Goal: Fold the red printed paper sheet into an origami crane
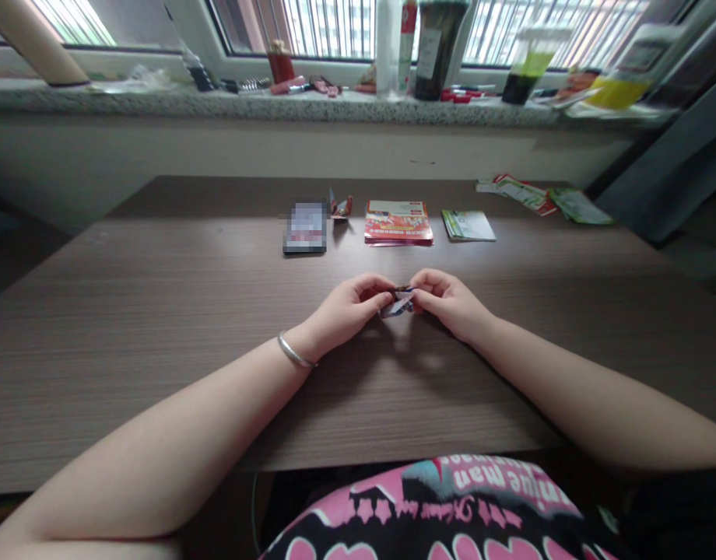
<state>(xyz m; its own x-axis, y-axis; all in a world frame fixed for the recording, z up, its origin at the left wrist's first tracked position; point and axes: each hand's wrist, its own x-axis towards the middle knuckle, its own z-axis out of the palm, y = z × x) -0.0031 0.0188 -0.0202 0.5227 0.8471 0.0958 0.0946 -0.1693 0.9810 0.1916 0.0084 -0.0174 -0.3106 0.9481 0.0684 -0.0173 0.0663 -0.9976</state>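
Between my two hands, above the middle of the wooden table (177, 311), is a small piece of folded printed paper (398, 304). My left hand (356, 305) pinches its left side between thumb and fingers, and a silver bangle circles that wrist. On the other side, my right hand (450, 302) pinches the paper's right edge. The fingertips partly cover the paper, so its full shape is hidden. Beyond the hands stands a small folded paper figure (341, 208), red with some blue. Beside it is a stack of red printed sheets (398, 223).
A dark-edged phone-like device (305, 227) with a blurred screen lies left of the paper figure. Right of the red stack is a pile of pale green-white paper (468, 225). Cut printed paper strips (524, 194) lie far right. Bottles and a dark cup (440, 54) line the windowsill (218, 109).
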